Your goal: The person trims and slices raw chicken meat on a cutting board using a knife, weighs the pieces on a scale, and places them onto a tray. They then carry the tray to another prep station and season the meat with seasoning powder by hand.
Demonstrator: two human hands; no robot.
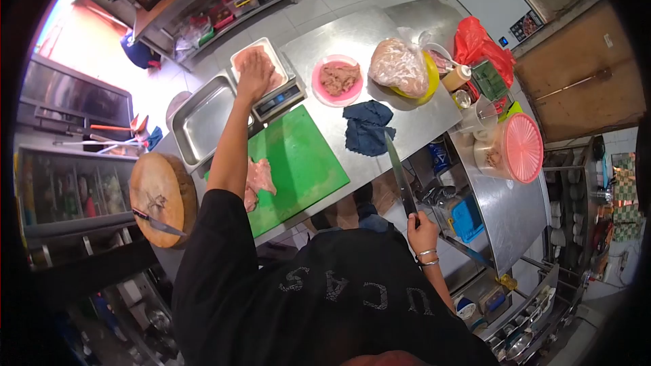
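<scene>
My left hand (253,73) lies on pale ground or sliced meat (276,80) in a white tray (235,61), its fingers stretched out over the meat. The tray rests on a digital scale (281,98). My right hand (423,232) is closed round the handle of a long knife (401,179), held beyond the table's front edge with its blade pointing towards a dark blue cloth (368,127). Pieces of raw meat (259,183) lie on the green cutting board (302,163), partly hidden by my left arm. More meat (339,78) sits in a pink bowl (319,88).
An empty metal pan (203,118) stands left of the scale. A second knife (159,222) lies on a round wooden block (152,183). A bagged mass of meat (400,66) rests on a yellow plate (431,81). Right are a red bag (480,47) and a pink-lidded tub (522,148).
</scene>
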